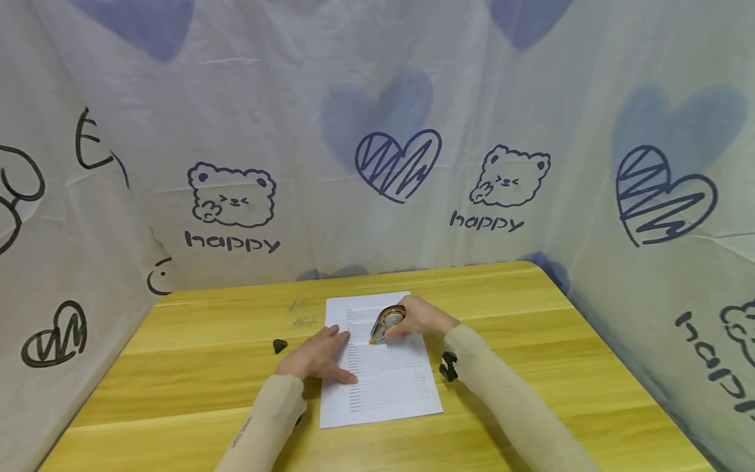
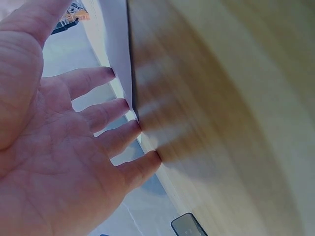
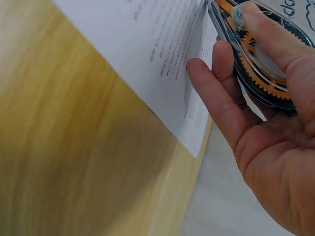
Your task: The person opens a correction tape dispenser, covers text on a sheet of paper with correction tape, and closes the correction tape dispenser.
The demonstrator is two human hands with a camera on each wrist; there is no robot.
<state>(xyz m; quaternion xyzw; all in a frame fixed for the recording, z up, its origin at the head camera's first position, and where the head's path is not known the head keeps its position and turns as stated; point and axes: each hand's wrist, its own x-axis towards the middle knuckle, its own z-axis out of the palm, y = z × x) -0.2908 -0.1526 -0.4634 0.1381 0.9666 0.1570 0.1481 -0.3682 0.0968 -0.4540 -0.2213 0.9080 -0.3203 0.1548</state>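
Note:
A printed sheet of paper lies on the wooden table, its lines of text running down the page. My left hand rests on the sheet's left side with fingers spread; in the left wrist view the fingertips touch down at the paper's edge and the table. My right hand holds a correction tape between thumb and fingers, its orange tip down at the text in the upper middle. Orange gears show through the clear case of the correction tape in the right wrist view.
A small black piece, perhaps a cap, lies on the wooden table left of my left hand. Behind and beside the table hangs a pale curtain with bear and heart drawings.

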